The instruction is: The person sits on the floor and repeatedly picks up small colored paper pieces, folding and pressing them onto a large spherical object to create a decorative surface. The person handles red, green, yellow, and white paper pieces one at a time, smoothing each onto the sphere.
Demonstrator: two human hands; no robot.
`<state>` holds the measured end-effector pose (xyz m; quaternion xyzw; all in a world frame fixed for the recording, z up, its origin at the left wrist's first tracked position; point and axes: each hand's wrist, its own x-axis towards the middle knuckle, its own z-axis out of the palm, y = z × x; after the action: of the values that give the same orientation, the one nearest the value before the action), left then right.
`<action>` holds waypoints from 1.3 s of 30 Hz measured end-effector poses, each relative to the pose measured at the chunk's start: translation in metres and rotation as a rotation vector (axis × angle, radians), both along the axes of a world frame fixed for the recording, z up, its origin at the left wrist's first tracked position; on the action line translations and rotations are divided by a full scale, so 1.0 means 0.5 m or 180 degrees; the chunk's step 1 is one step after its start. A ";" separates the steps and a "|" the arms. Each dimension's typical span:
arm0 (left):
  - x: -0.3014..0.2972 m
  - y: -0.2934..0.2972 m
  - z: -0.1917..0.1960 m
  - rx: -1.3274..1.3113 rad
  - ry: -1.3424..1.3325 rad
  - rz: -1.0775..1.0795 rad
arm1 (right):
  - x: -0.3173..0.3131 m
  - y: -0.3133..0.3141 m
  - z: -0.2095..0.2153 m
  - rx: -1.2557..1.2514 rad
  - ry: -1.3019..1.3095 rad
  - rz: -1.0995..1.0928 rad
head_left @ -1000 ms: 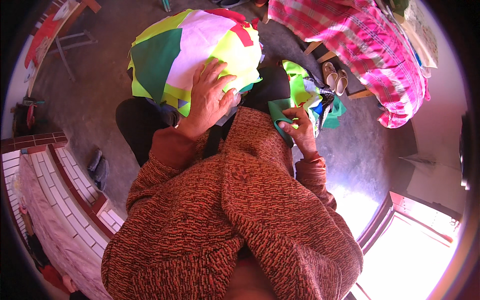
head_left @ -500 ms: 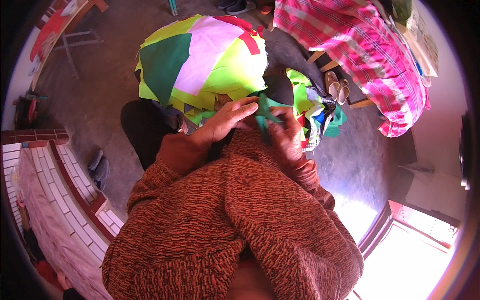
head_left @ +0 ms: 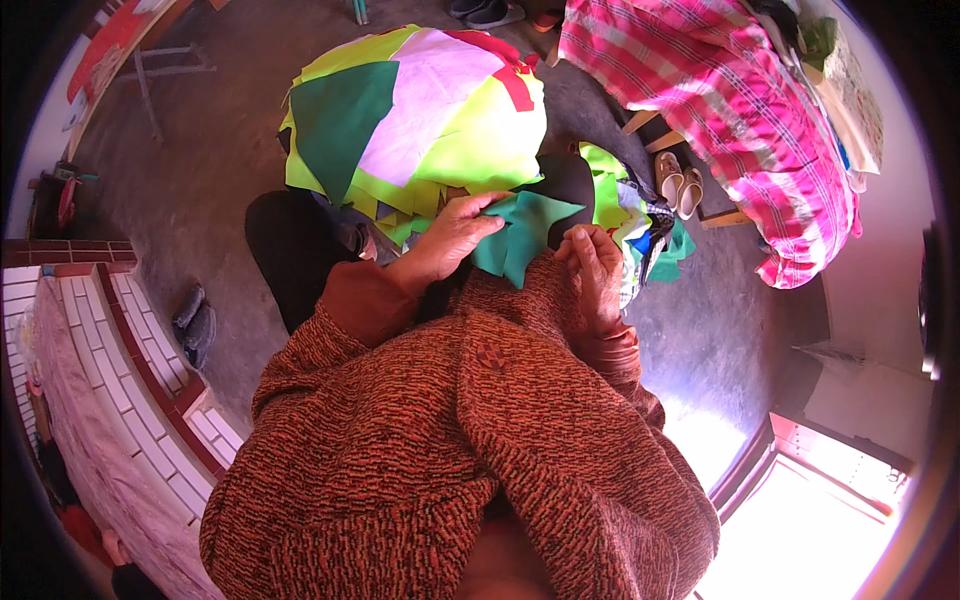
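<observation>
A small piece of teal-green cloth [head_left: 522, 232] with pointed corners lies spread over my lap. My left hand [head_left: 452, 238] grips its left edge between thumb and fingers. Just right of the cloth, my right hand [head_left: 593, 272] is closed in a pinch, apart from most of the fabric. What sits between those fingertips, if anything, is too small to make out. Beyond my knees stands a big rounded heap of cloth pieces [head_left: 470, 125] in lime yellow, pale pink, dark green and red.
More scraps [head_left: 606, 190] spill from a bag beside my right knee. A bed or bench under a pink checked cover [head_left: 690, 110] stands at the far right, with pale shoes [head_left: 679, 185] by it. Dark shoes [head_left: 196, 328] lie at left near a white-tiled ledge [head_left: 150, 440].
The green cloth was bunched between both hands and is now opened out flatter. My right hand has moved right and nearer to me, away from it; my left hand keeps its hold.
</observation>
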<state>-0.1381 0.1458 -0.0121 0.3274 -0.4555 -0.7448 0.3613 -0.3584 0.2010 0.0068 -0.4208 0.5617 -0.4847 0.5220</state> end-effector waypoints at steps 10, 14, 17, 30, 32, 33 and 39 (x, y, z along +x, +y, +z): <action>0.003 -0.005 0.051 0.0777 0.1622 0.0154 | 0.019 -0.008 0.021 0.0228 -0.0853 0.0606; -0.001 0.001 0.052 0.0788 0.1683 0.0117 | 0.057 -0.007 0.044 0.0042 -0.1363 0.0885; -0.001 0.000 0.051 0.0884 0.1730 0.0180 | 0.064 -0.007 0.018 0.0135 -0.1353 0.0764; 0.007 -0.007 0.046 0.1195 0.1936 -0.0095 | 0.065 -0.007 -0.001 0.0228 -0.1144 0.0994; 0.007 -0.004 0.053 0.0992 0.1787 -0.0076 | 0.068 -0.006 -0.004 0.0279 -0.1195 0.0981; 0.008 -0.005 0.053 0.0952 0.1910 -0.0191 | 0.069 -0.004 -0.002 0.0188 -0.1259 0.0907; 0.004 -0.006 0.051 0.0476 0.1602 -0.0229 | 0.065 0.007 0.001 0.0043 -0.1887 0.0644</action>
<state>-0.1359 0.1428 0.0133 0.1411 -0.3064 -0.8468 0.4113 -0.3258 0.2043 0.0073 -0.3114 0.3435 -0.5281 0.7115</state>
